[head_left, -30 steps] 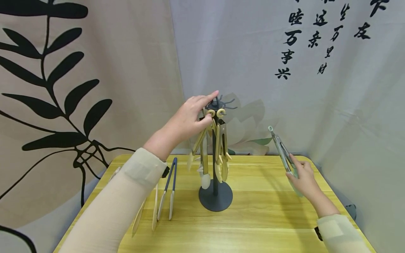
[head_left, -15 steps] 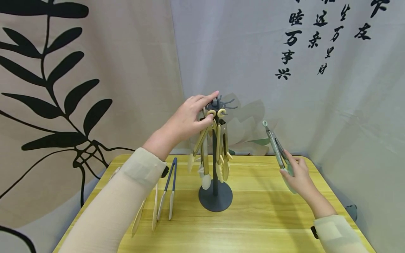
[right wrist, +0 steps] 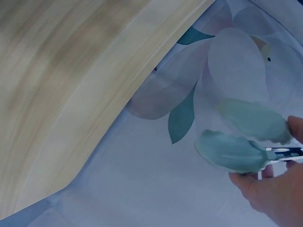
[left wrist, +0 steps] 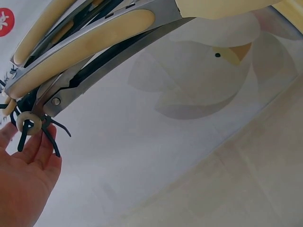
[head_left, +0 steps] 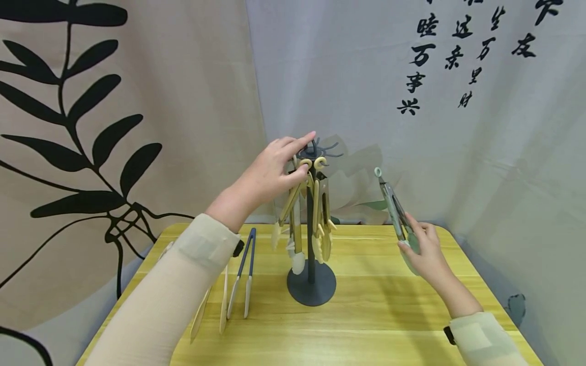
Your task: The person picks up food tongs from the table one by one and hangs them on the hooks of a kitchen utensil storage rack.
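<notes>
My left hand [head_left: 270,175] grips the top of a dark metal hook stand [head_left: 311,285], with the thumb by a yellow hanging ring. Several tongs with yellow handles [head_left: 316,208] hang from its hooks; the left wrist view shows a tan-handled pair [left wrist: 83,49] close up. To the right of the stand, my right hand [head_left: 428,251] holds pale green and steel tongs [head_left: 391,203] near their head end, ring end pointing up and left. Their two scalloped green heads [right wrist: 232,151] stand apart in the right wrist view. Both are raised above the tabletop.
Tongs with blue handles [head_left: 248,264] rest on the wooden table [head_left: 366,325] left of the stand. Beside them lie beige-tipped tongs [head_left: 224,305], partly hidden by my left sleeve. A printed cloth [head_left: 339,76] hangs behind the table's far edge.
My right hand has moved left with the green tongs, towards the stand, and the tongs' ring end has risen slightly. The left hand and the stand have stayed in place.
</notes>
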`<state>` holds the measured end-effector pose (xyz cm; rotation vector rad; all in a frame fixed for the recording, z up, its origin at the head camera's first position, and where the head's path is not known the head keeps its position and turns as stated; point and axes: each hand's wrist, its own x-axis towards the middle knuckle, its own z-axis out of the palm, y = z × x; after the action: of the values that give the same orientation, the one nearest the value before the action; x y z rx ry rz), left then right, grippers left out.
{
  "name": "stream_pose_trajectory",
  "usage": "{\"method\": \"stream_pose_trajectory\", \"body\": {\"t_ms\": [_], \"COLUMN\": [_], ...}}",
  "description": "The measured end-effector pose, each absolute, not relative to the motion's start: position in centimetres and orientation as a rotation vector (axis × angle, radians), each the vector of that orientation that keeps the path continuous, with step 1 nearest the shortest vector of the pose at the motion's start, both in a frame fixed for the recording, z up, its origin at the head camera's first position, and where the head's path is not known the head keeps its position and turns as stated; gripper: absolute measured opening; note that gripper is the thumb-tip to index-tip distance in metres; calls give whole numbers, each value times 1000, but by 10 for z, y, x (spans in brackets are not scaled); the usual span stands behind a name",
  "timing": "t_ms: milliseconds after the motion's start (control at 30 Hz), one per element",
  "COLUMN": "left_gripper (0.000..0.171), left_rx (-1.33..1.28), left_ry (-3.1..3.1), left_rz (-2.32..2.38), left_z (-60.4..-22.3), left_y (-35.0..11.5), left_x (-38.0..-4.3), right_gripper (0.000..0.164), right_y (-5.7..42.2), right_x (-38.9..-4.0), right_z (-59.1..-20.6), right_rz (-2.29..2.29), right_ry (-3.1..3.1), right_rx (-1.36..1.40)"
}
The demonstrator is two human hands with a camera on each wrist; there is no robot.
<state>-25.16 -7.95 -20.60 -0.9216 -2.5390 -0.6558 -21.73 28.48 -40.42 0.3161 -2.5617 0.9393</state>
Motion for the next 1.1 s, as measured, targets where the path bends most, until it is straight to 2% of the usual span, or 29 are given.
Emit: {"method": "stream_pose_trajectory", "body": {"t_ms": [1100], "left_gripper": [61], "left_rx": [-910], "left_ry": [-2533], "left_rz": [-639], "left_z": [-207], "left_y": [-77], "left_x": [-253], "right_gripper": [76], "right_y": [245], "right_x": [-211], "right_z": [-391], "right_rz": [1098], "right_ry": [-2359], "right_rx": [398]}}
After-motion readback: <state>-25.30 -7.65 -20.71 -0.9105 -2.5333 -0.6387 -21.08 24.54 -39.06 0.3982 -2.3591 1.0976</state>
